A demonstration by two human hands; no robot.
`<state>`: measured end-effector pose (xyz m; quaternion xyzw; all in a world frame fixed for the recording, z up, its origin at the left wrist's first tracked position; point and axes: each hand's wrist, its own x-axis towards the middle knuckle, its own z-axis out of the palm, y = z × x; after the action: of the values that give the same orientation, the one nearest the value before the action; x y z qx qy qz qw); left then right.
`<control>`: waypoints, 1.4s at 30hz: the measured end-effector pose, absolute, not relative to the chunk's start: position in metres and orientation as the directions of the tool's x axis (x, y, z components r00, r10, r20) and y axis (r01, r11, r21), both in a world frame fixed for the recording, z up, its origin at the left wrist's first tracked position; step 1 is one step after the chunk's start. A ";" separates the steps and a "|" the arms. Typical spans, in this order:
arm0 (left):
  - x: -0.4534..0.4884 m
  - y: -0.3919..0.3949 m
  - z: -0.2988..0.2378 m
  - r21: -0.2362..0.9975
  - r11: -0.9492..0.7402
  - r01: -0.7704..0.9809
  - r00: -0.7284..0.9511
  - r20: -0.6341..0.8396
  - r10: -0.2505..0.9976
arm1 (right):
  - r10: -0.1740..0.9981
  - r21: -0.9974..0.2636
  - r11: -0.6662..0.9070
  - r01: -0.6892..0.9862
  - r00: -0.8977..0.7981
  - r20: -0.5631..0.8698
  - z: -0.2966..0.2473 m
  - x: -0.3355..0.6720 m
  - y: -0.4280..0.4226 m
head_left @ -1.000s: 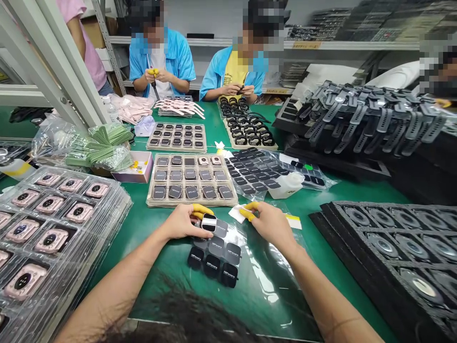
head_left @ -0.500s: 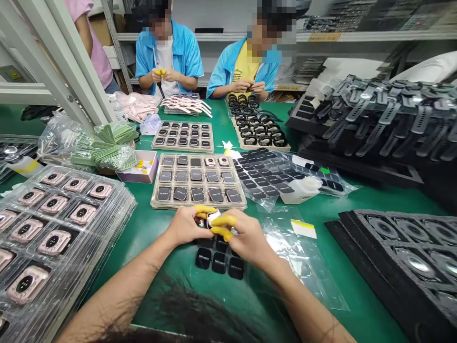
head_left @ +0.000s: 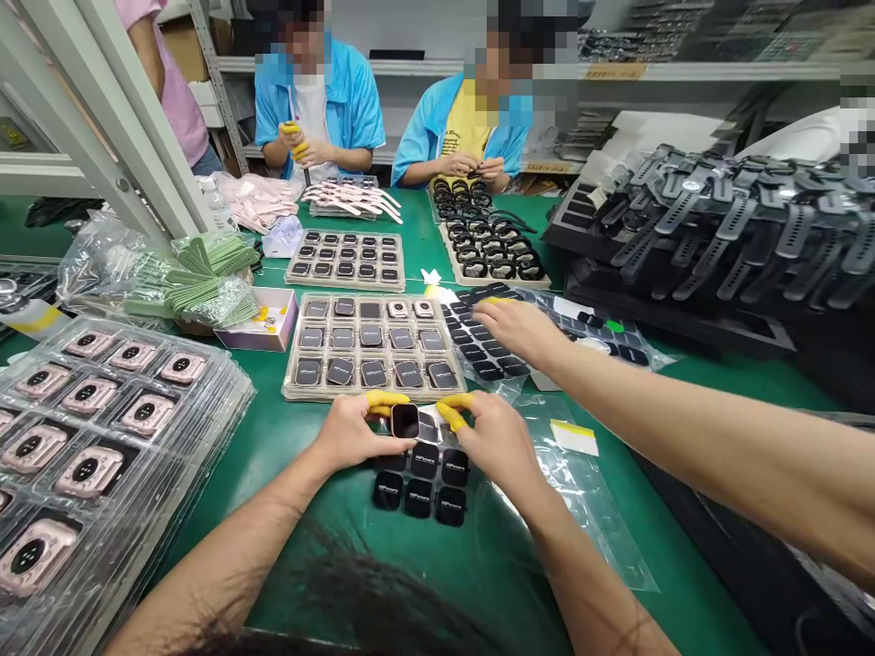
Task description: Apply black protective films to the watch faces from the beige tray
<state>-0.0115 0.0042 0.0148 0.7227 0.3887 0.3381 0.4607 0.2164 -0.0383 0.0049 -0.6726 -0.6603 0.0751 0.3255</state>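
My left hand [head_left: 352, 428], with yellow finger cots, grips a square watch case [head_left: 405, 421] by its sides, its dark glossy screen facing me. Close to its right, my right hand [head_left: 492, 437] has its yellow-cotted fingertips pinched at a thin white piece [head_left: 429, 412]; that grip is partly hidden. Below both hands lies a clear sheet bearing black square stickers [head_left: 417, 497] with white lettering. Just beyond, a plastic tray [head_left: 291, 390] holds several watch cases, most with dark square covers on their screens.
Another person's arm [head_left: 656, 437] crosses from the right, hand [head_left: 516, 323] over sheets of black stickers [head_left: 471, 351]. Stacked trays of pink watch cases [head_left: 147, 410] stand left. Green straps [head_left: 205, 282] and a small box [head_left: 280, 319] lie behind; dark straps [head_left: 735, 219] hang at right. Two people sit opposite.
The watch case has turned its screen towards me. My right hand has moved slightly right, away from it. Another person's arm has come in from the right.
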 end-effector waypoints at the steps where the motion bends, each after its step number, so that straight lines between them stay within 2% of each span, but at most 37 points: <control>1: -0.013 0.004 0.015 0.918 -0.306 0.252 0.469 0.160 0.868 | 0.925 -0.516 0.076 0.853 0.133 0.356 0.005 0.223 -0.039; 4: -0.017 0.004 0.014 0.852 -0.445 0.276 0.458 0.291 0.840 | 0.894 -0.542 0.164 0.824 0.108 0.435 0.012 0.228 -0.043; 7: -0.020 0.005 0.011 0.760 -0.596 0.259 0.440 0.456 0.773 | 0.941 -0.682 0.253 0.686 -0.010 0.339 0.022 0.217 -0.044; 10: -0.021 0.007 0.009 0.688 -0.691 0.223 0.445 0.558 0.700 | 0.975 -0.821 0.156 0.549 0.047 0.216 0.024 0.207 -0.043; 15: -0.021 0.011 0.008 0.615 -0.769 0.174 0.453 0.643 0.617 | 0.983 -0.918 0.019 0.395 0.162 0.090 0.018 0.205 -0.040; 18: -0.020 0.011 0.007 0.722 -0.664 0.193 0.453 0.535 0.713 | 0.982 -0.943 0.010 0.334 0.176 0.072 0.015 0.204 -0.039; 20: -0.017 0.009 0.008 0.857 -0.483 0.183 0.429 0.372 0.823 | 0.975 -0.939 0.046 0.342 0.190 0.117 0.014 0.203 -0.039; 22: -0.014 0.009 0.008 0.966 -0.241 0.097 0.402 0.183 0.897 | 0.949 -0.900 0.143 0.411 0.200 0.242 0.016 0.203 -0.039; 24: -0.010 0.009 0.008 0.999 -0.039 -0.006 0.406 0.038 0.913 | 0.914 -0.870 0.247 0.426 0.197 0.355 0.022 0.208 -0.040; 26: -0.008 0.009 0.008 0.999 0.030 -0.025 0.420 -0.017 0.907 | 0.904 -0.913 0.299 0.277 0.224 0.364 0.028 0.215 -0.042; 28: -0.008 0.009 0.008 0.999 -0.025 0.045 0.431 0.004 0.902 | 0.930 -0.967 0.249 0.051 0.268 0.253 0.034 0.221 -0.044; 30: -0.008 0.007 0.007 0.983 -0.128 0.135 0.451 0.053 0.891 | 0.957 -0.992 0.114 -0.056 0.275 0.094 0.037 0.219 -0.046; 34: -0.007 0.004 0.005 0.928 -0.279 0.246 0.498 0.126 0.858 | 0.963 -0.991 -0.134 -0.020 0.232 -0.135 0.033 0.196 -0.049; 42: -0.005 0.003 0.004 0.872 -0.386 0.300 0.544 0.176 0.820 | 0.928 -0.957 -0.276 -0.090 0.235 -0.290 0.020 0.174 -0.049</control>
<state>-0.0051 0.0026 0.0039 0.7725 0.3627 0.3104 0.4188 0.1738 -0.0494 0.0203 -0.6106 -0.3430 0.5149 0.4944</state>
